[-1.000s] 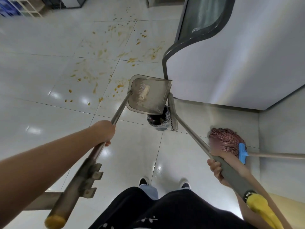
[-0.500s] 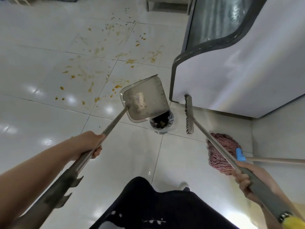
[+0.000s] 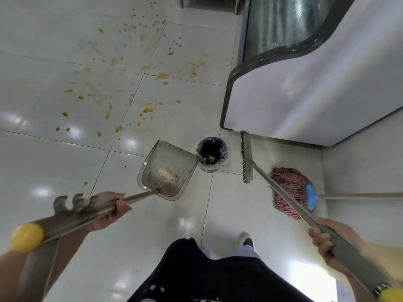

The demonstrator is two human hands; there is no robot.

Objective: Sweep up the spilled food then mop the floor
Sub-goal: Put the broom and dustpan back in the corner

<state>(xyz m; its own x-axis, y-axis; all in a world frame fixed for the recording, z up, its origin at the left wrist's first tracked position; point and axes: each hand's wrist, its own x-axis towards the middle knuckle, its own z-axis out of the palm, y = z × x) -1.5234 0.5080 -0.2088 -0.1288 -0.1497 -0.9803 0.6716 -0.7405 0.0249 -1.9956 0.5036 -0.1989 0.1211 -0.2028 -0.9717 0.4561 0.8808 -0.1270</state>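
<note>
Glossy white floor tiles (image 3: 54,162) with thin dark grout lines throw back bright patches of overhead light, while a white cabinet (image 3: 322,83) with a dark grey curved edge and a glass top stands at the right — a pale wall (image 3: 366,171) beside it.

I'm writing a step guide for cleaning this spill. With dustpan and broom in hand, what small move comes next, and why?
Probably lower the dustpan to the floor beside the orange food bits. The left hand holds it in the air with only residue inside, beside the bin, while the right hand holds the broom and scraps remain scattered on the tiles.
</note>
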